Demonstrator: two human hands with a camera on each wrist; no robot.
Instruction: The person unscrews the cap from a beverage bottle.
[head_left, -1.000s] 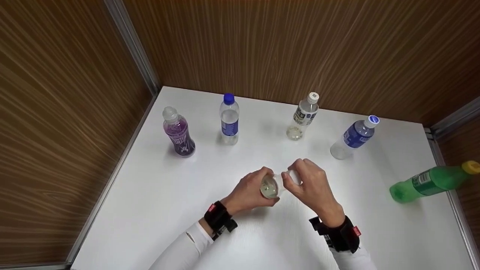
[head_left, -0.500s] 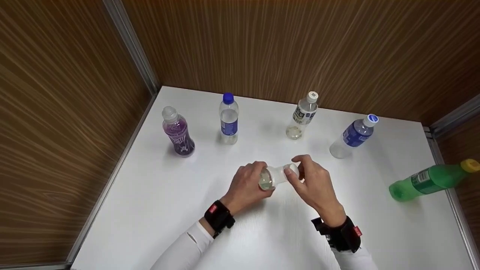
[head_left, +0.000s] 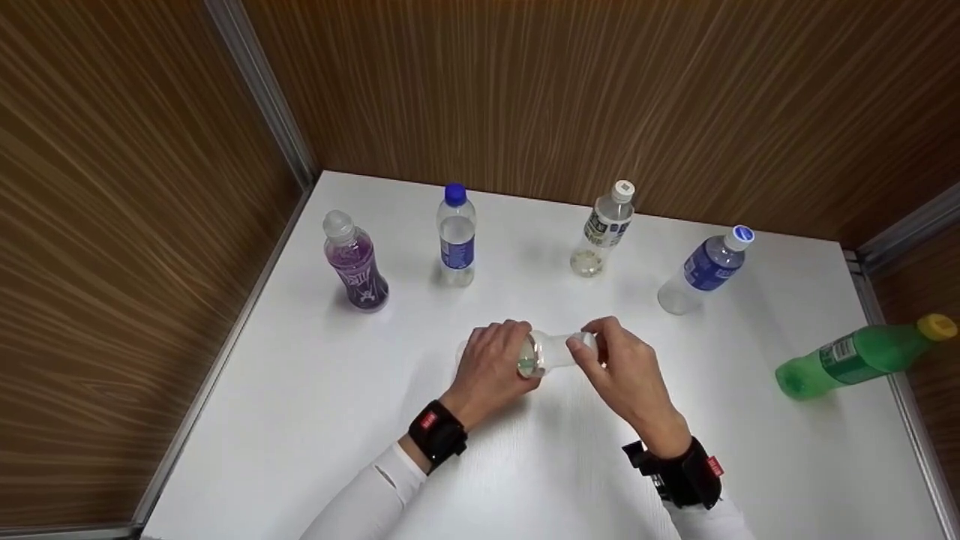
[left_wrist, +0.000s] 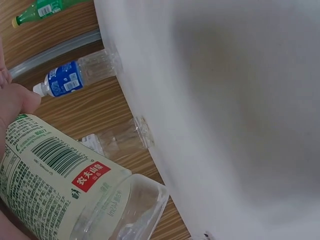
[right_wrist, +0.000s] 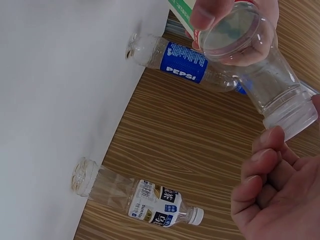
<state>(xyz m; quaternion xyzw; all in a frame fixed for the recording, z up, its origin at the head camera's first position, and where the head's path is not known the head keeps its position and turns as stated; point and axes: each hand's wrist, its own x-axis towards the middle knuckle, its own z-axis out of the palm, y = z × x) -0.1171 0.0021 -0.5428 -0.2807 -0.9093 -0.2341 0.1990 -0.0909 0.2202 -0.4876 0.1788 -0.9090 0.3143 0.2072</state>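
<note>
Wrapping round a tilted clear bottle (head_left: 556,352), the left hand (head_left: 489,367) is holding its body while the half-curled right hand (head_left: 628,373) is pinching its cap (right_wrist: 292,117).

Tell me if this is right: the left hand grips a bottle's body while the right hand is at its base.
Wrong end: the right hand is at the cap of the bottle, as the right wrist view shows. The left hand does grip its body.

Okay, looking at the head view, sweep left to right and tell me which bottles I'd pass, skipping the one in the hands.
Purple bottle, blue-capped bottle, white-labelled bottle, blue-labelled bottle, green bottle with a yellow cap.
</note>
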